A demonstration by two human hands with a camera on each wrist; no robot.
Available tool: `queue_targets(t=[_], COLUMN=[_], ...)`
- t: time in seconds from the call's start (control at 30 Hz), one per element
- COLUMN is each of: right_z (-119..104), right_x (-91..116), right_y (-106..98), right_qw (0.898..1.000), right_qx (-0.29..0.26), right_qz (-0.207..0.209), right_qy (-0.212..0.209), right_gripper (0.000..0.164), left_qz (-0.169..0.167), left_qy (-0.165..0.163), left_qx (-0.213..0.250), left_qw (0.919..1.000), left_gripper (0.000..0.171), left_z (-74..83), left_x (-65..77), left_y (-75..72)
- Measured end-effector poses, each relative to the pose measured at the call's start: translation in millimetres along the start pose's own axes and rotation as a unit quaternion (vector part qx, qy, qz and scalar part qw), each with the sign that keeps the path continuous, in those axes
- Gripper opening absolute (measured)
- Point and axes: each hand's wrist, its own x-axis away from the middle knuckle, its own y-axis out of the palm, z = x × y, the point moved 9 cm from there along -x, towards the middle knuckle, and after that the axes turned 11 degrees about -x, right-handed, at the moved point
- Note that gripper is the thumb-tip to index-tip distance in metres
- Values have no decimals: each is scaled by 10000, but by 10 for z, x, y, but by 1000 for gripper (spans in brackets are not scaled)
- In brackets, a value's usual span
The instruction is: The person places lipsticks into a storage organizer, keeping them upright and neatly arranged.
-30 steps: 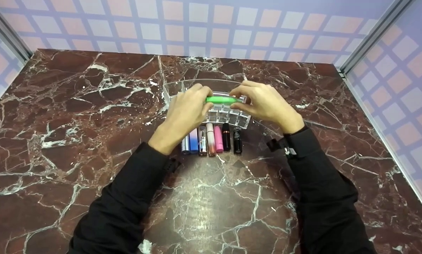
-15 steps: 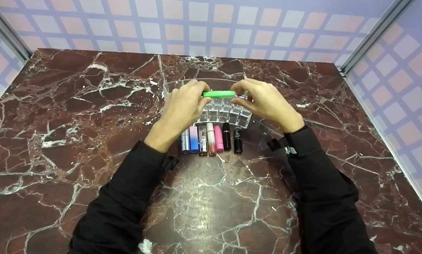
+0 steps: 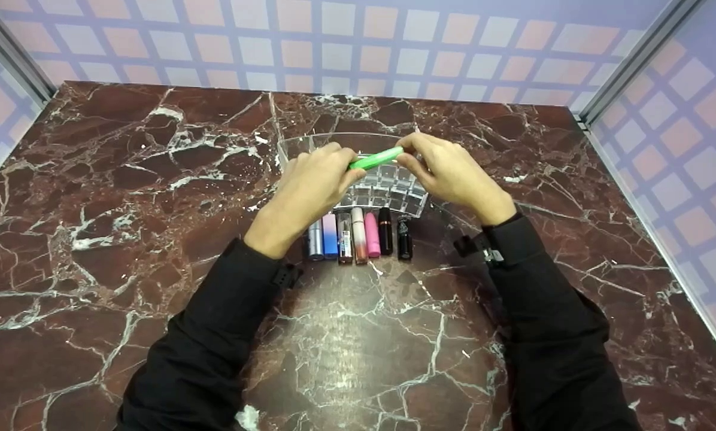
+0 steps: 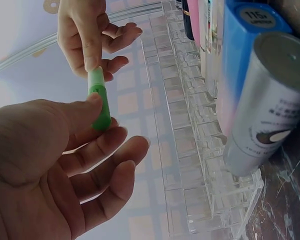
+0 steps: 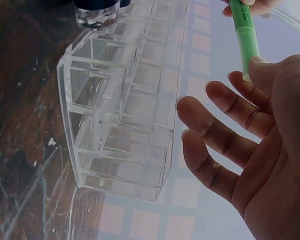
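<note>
My left hand [image 3: 311,187] pinches the left end of a slim green lipstick tube [image 3: 377,158] between thumb and fingers. At the tube's other end, the paler green cap [image 5: 248,50], my right hand [image 3: 451,170] pinches with thumb and index finger. Its remaining fingers are spread in the right wrist view. The tube is held in the air, tilted with its right end farther back, above a clear acrylic organizer [image 3: 415,203] with rows of small compartments. Small printed lettering runs along the darker green part. The fingertips partly hide both ends.
On the near side of the organizer lies a row of lipstick tubes: silver [image 3: 315,240], pink-and-blue [image 3: 330,236], clear-topped [image 3: 345,239], white-to-red [image 3: 358,236], pink [image 3: 372,236], black [image 3: 385,232] and a separate black one [image 3: 404,240]. Patterned panels [image 3: 334,54] border the marbled table [image 3: 154,251].
The green lipstick tube has gone from nearly level to tilted, its right end moving back. The right thumb and finger have come together on that end. The row of tubes has stayed put.
</note>
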Motion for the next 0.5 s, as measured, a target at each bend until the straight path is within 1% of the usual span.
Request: queue_targets(t=[0.17,0.3,0.5], right_z=[5,11,49], right_x=[3,2,-9], right_y=[-8,-10,6], right_qw=[9999,9999,9996], right_qx=[-66,-115,-131], right_qz=[90,100,-3], right_qy=[9,66,263], right_gripper=[32,32,35], left_qz=[-135,-284,-352], left_qy=[253,330,439], left_qx=[-189,-94,-59], left_qw=[9994,9990,9984], left_gripper=[33,33,33], left_z=[66,99,144], left_x=[-2,-6,-12], left_y=[42,72,86])
